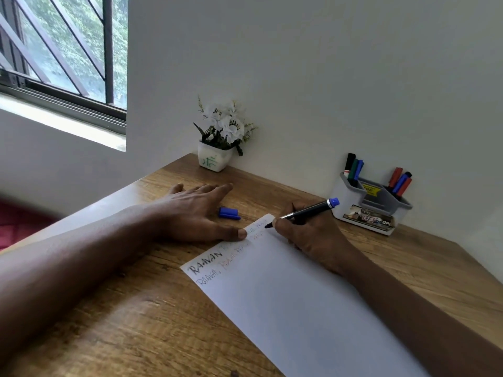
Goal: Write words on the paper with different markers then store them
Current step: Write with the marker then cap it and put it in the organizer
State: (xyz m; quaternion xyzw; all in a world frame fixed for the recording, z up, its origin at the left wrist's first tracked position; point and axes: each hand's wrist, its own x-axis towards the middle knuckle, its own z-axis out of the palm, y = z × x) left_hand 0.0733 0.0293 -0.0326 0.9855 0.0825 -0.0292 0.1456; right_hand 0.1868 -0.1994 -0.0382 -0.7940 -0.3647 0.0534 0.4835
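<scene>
White paper sheet [285, 295] lies on the wooden tabletop [136, 322]. The left hand [190, 210] rests flat, thumb on its edge. The right hand [307, 235] pinches a blue-ended black marker [304, 212], tip at the sheet's far corner.

Can't read the pale words on the paper [285, 295] past "RAAVAN". Paper runs off frame at 6 o'clock. Holder [343, 198] label [370, 216] at 3 o'clock is blurred, and its markers [400, 183] are half hidden inside. I can't identify the red blur [19, 221] at 9 o'clock.
</scene>
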